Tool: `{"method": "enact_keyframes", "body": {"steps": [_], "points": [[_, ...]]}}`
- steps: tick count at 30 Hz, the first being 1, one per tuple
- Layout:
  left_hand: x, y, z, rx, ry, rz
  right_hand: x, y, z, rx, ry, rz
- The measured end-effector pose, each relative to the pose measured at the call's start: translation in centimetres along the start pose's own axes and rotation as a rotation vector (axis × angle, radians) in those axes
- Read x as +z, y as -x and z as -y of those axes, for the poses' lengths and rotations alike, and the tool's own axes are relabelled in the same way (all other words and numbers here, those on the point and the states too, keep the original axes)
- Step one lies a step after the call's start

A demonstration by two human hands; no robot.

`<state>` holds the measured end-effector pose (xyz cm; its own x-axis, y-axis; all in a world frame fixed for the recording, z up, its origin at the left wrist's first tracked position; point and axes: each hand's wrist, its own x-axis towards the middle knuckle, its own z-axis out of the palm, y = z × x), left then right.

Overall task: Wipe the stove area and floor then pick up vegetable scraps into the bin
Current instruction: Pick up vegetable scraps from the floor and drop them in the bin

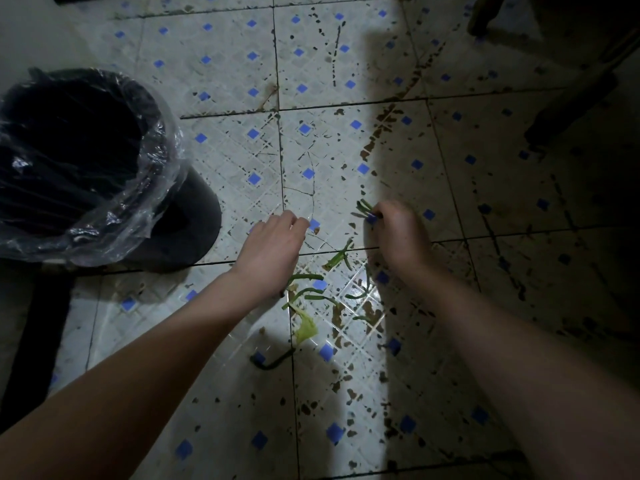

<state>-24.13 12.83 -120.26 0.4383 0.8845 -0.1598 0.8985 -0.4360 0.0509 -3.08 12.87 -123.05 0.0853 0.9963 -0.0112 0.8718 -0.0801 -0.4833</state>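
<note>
Our right hand [398,233] pinches a few green stems [365,207] well right of the bin [194,216]; our left hand [273,244] curls under, and we cannot tell its grip. The stems stick out loose, so we may drop some carrying them across to the bin.

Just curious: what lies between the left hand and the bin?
Head view: only stained floor tile lies between the left hand and lined bin; green scraps lie beyond the hand.

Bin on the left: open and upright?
Open and upright: the bin faces mouth up, no lid, with a clear liner folded over its rim. The inside is too dark to judge fill.
</note>
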Motion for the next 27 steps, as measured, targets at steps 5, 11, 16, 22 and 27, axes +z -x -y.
{"method": "enact_keyframes", "body": {"steps": [5, 11, 16, 22, 27], "points": [[0.3, -0.4, -1.2, 0.021, 0.001, 0.018, -1.0, 1.1, -1.5, -0.065, 0.087, 0.013], [0.2, -0.6, -1.8, 0.050, 0.013, 0.003, -1.4, 1.3, -2.1, -0.076, 0.253, 0.049], [0.2, -0.3, -1.4, 0.051, 0.031, 0.004, -1.3, 1.5, -2.1, -0.013, 0.123, 0.143], [0.2, 0.3, -0.8, 0.044, 0.014, -0.001, -1.3, 2.1, -1.6, 0.017, 0.069, 0.151], [-0.1, 0.6, -0.8, 0.039, 0.010, 0.011, -1.6, 2.2, -1.1, 0.023, -0.025, 0.136]]}}
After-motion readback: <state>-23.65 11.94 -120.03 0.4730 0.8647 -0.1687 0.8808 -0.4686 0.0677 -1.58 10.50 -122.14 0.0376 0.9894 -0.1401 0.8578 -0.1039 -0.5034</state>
